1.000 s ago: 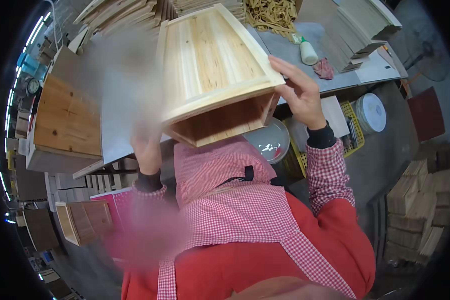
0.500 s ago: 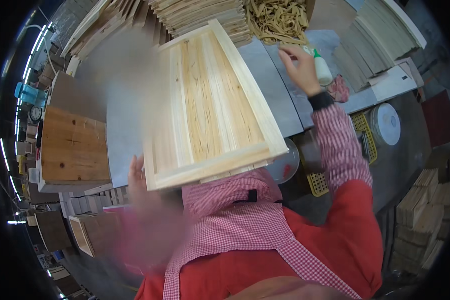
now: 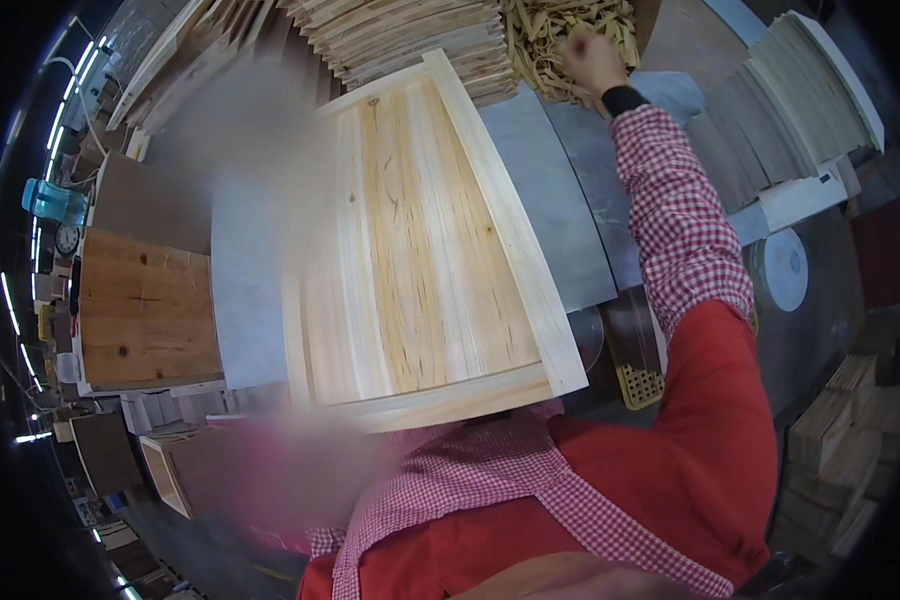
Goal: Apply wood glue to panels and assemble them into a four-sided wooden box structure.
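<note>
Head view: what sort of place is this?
Likely a woodworking shop: a framed wooden panel in front of the wearer, a stack of thin boards beyond it, and more piled wood at lower right.

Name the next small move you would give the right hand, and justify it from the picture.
Probably pinch one tan strip and draw it free of the heap. The right hand is at the heap of tan strips, fingers curled, though whether it already holds one is unclear. The framed wooden panel lies face up nearby.
</note>
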Tool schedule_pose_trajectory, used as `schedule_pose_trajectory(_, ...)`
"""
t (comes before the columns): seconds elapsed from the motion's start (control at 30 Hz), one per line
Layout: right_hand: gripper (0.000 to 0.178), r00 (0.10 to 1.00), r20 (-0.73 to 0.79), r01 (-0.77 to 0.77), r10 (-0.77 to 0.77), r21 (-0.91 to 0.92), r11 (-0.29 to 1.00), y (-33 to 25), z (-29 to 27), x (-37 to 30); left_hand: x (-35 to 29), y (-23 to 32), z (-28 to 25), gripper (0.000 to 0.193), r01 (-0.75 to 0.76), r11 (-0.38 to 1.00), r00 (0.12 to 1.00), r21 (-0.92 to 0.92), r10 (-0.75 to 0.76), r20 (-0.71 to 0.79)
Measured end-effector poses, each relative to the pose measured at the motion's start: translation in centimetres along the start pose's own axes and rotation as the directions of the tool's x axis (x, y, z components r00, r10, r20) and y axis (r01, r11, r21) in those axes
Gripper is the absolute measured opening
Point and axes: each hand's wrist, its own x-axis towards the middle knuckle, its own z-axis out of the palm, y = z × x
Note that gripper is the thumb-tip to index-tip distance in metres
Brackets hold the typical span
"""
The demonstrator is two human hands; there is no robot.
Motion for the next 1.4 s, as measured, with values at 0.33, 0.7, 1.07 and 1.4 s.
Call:
schedule_pose_trajectory(0.33,0.017,0.844,0.517,0.14,-0.141,0.042,0.989,-2.8,-4.5,-2.9,2.1,0.1,0.3,0.042,-0.054,0.984,0.992,0.167,0.035,0.118)
schedule_pose_trajectory(0.7,0.013,0.395,-0.545,0.714,-0.74,0.688,-0.126,-24.2,-18.6,-11.5,-2.2,13.3,13.6,0.053,-0.91,0.122,0.386,0.396,0.597,0.703)
schedule_pose_trajectory(1.07,0.011,0.476,0.269,0.547,-0.837,0.655,0.521,-29.6,-22.0,-29.0,-5.3,12.3,11.7,0.018,-0.609,0.756,0.471,0.239,0.103,0.876)
schedule_pose_trajectory(1.4,0.026,0.845,0.074,0.462,-0.53,0.399,0.792,-12.5,-25.1,-24.6,2.9,11.9,3.6,0.027,-0.892,-0.039,0.414,0.45,0.328,0.849)
